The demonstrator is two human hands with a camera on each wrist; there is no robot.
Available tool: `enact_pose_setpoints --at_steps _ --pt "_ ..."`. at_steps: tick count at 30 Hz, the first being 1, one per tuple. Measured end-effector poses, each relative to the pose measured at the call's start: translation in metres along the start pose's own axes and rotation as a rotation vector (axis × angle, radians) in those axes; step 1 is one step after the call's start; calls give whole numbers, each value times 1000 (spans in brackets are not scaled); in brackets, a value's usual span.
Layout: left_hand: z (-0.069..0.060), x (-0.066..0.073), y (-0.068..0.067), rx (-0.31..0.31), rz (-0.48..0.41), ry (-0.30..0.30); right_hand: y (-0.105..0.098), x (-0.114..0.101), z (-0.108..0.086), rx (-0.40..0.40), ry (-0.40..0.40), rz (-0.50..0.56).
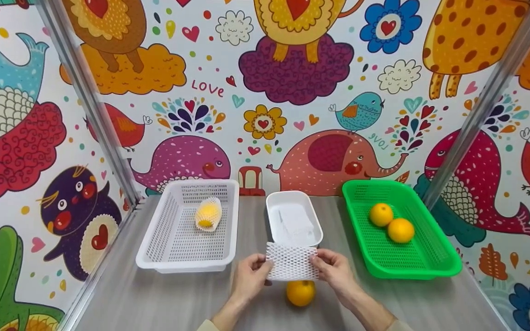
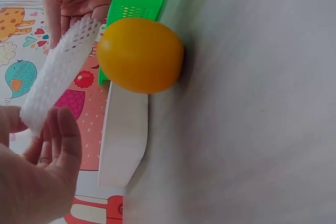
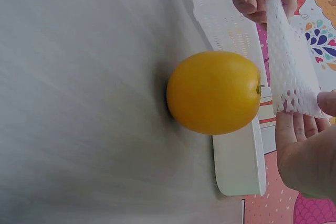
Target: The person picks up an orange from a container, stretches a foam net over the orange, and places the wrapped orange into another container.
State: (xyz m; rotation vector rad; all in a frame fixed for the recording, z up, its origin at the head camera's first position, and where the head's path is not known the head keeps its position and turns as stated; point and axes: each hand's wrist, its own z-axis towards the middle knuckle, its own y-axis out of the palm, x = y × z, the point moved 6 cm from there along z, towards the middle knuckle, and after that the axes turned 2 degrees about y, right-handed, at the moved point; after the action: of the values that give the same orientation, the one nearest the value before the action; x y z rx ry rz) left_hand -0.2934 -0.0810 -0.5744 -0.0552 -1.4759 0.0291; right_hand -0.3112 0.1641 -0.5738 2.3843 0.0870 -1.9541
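Note:
A white foam fruit net [image 1: 292, 263] is stretched flat between the two hands above the table. My left hand [image 1: 249, 278] pinches its left end between thumb and fingers. At the opposite end, my right hand [image 1: 337, 275] pinches it the same way. Below and slightly nearer than the net, an orange [image 1: 301, 293] rests on the table, touched by neither hand. In the left wrist view the net [image 2: 59, 74] hangs beside the orange [image 2: 140, 55], apart from it. The right wrist view shows the stem end of the orange [image 3: 214, 93].
On the left, a white basket [image 1: 154, 248] holds a yellow-orange fruit in a foam net [image 1: 208, 214]. A small white tray [image 1: 288, 197] with white netting inside stands mid-table. To the right, a green basket [image 1: 435, 271] contains two oranges [image 1: 400, 231]. Patterned walls enclose the table.

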Motion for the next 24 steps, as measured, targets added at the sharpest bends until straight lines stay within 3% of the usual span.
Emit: enact_pose_setpoints --at_steps 6,10,14,19,24 --pt "-1 -6 3 -44 -198 -167 4 -4 -3 -41 34 118" --pt "0 -7 12 -123 -257 -245 11 -6 -7 -104 85 241" --pt "-2 -1 26 -201 -249 -251 20 -9 -12 -182 125 311" --pt "-6 13 41 -246 -250 -197 33 -12 -16 -257 129 331" --pt "-9 15 51 -277 -281 -230 39 -10 -16 -272 103 307"
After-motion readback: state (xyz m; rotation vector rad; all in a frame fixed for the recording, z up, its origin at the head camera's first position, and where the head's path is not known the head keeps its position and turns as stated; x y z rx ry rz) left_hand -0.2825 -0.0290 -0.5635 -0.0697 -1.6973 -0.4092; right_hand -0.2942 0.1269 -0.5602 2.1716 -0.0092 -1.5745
